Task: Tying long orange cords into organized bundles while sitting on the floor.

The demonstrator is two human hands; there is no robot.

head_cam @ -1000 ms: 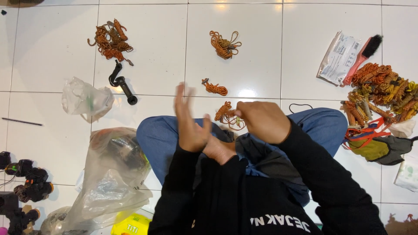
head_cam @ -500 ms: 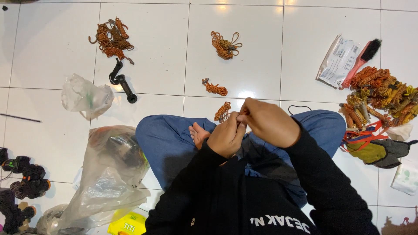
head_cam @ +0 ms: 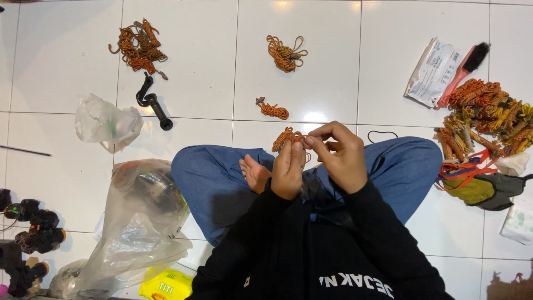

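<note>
A small bundle of orange cord, loosely coiled and tangled, is held raised above the crossed legs, pinched at its right end, with strands hanging below the fingertips.

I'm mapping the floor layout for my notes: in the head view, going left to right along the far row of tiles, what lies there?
Tangled orange cord pile → black handle grip → orange cord bundle → white printed packet → pink brush with black bristles.
</note>
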